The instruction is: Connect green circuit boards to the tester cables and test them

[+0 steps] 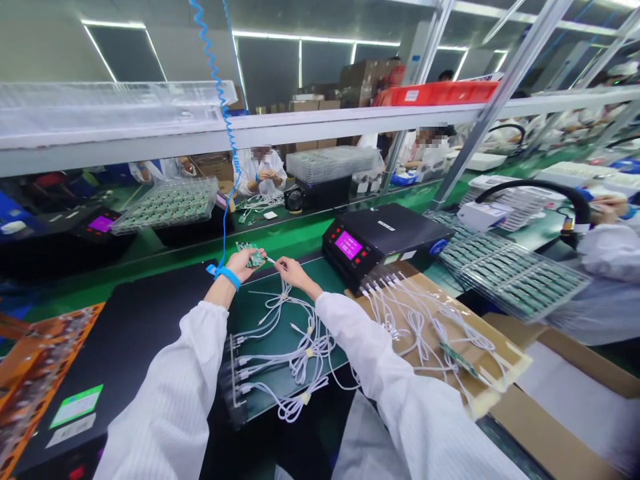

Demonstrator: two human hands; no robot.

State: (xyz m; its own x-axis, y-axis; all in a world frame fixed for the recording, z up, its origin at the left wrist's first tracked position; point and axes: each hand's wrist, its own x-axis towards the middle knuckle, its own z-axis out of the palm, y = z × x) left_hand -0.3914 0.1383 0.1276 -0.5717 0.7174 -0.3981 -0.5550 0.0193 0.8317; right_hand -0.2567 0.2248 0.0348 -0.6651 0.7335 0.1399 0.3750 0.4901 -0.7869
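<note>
Green circuit boards (254,256) rest in my left hand (241,265), whose fingers curl round them; how many there are I cannot make out. A blue wrist strap (226,274) circles that wrist. Between the fingertips of my right hand (294,272) is the plug end of a white cable (271,260), its tip at the boards' edge. Whether it sits in a socket is too small to tell. Below my hands lie several tied white cables (306,353), their ends plugged in along a rack (234,373) at the left.
A black tester (390,233) with a lit purple screen stands at the right, white cables running from it over a cardboard sheet (420,320). Trays of boards (505,267) lie beyond. A coiled blue cord (224,113) hangs ahead. A shelf (310,123) crosses above; co-workers sit opposite and at right.
</note>
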